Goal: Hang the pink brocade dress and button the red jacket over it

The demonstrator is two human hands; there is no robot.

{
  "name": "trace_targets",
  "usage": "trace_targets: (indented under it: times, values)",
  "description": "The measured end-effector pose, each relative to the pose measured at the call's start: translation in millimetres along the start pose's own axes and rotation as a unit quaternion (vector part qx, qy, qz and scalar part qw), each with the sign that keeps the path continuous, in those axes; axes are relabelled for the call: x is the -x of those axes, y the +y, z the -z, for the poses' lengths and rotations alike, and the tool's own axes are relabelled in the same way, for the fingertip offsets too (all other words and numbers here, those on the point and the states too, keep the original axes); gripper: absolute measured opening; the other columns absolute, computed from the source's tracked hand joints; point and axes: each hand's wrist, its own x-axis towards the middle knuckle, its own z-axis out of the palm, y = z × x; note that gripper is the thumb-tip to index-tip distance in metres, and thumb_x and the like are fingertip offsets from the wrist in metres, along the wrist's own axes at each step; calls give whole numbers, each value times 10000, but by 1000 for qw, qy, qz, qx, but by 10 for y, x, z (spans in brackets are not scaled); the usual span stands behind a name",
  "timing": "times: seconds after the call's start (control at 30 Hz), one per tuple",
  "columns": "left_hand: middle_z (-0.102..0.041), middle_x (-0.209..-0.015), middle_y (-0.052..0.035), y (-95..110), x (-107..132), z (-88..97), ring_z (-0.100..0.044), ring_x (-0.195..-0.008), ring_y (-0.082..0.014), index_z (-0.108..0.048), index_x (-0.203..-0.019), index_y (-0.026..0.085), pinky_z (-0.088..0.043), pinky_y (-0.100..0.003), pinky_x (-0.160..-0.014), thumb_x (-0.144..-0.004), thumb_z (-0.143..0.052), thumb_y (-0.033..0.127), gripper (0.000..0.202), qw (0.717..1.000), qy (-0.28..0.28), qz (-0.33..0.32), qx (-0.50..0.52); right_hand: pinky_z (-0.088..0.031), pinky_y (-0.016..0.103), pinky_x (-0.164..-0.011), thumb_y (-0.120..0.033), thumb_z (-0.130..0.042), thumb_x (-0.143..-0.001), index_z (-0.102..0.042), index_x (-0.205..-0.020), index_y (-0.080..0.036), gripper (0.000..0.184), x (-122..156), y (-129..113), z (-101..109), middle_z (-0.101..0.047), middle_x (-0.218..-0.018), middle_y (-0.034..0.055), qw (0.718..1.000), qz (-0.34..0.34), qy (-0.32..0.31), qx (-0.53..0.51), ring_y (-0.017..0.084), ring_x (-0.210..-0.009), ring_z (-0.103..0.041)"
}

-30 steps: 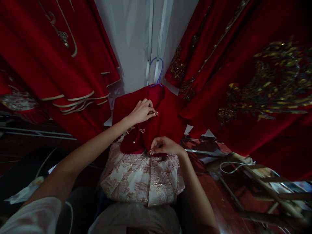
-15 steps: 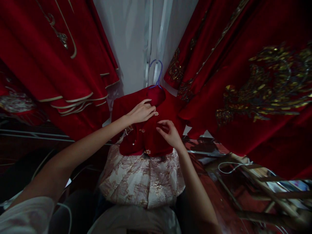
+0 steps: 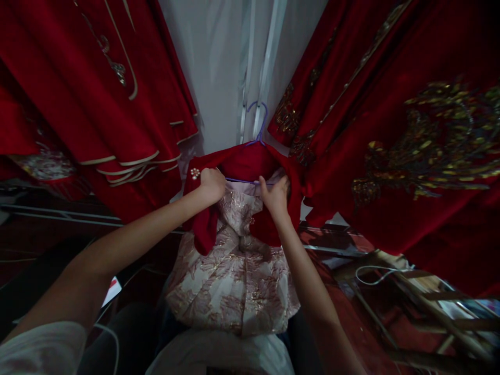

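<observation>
A small red jacket (image 3: 269, 224) hangs spread on a purple hanger (image 3: 260, 125), its front parted. Under it shows a pale brocade dress (image 3: 234, 281) with a pleated skirt, lying over my lap. My left hand (image 3: 213, 186) is closed on the jacket's left front edge, near a pearl flower button (image 3: 195, 173). On the other side my right hand (image 3: 275, 195) grips around the jacket's right front, thumb toward the hanger's bar and the dress top; its other fingers are partly hidden.
Long red garments with pale piping (image 3: 128, 104) hang at the left. Red garments with gold sequin embroidery (image 3: 437, 140) hang at the right. Behind stands a pale wall with metal rails (image 3: 269, 47). At lower right are a wooden frame (image 3: 429, 302) and a white cord (image 3: 371, 276).
The jacket front, closed over the dress before, is now pulled apart to both sides. Both hands have gone from its buttons to its two edges, baring the dress top and hanger bar.
</observation>
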Motion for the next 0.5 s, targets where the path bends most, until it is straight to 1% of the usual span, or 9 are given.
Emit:
trace_targets:
  times: [0.1, 0.23, 0.4, 0.5]
  values:
    - [-691, -984, -251, -70, 39, 138, -652, -923, -308, -688, -1029, 44, -448, -337, -699, -820, -443, 151, 339, 1000, -3, 21, -14, -355, 520, -976, -568, -422, -875, -444, -1200, -23, 635, -153, 158, 192, -500, -1202, 301, 994, 44, 49, 83, 385, -1191, -450]
    - [-684, -1010, -256, -139, 14, 240, -647, -951, -323, -662, -1071, 28, -455, -363, -741, -825, -444, 189, 366, 999, 3, 41, -9, -372, 507, -933, -517, -341, -923, -528, -1069, -55, 520, -406, 238, 357, -563, -1087, 267, 984, 57, 83, 150, 361, -1090, -501]
    - [-677, -1044, -249, -219, -38, 237, -645, -963, -334, -664, -1039, 28, -453, -394, -781, -820, -434, 179, 352, 999, 2, 26, -20, -377, 498, -901, -484, -257, -949, -592, -962, -54, 545, -670, 370, 430, -598, -997, 270, 974, 57, 88, 199, 350, -1024, -527]
    - [-671, -1056, -249, -287, -19, 221, -641, -981, -339, -624, -1109, 31, -455, -394, -784, -843, -408, 199, 381, 1000, 2, 24, -14, -394, 454, -877, -500, -239, -948, -624, -904, -76, 574, -804, 503, 514, -623, -939, 245, 971, 84, 59, 214, 319, -973, -555]
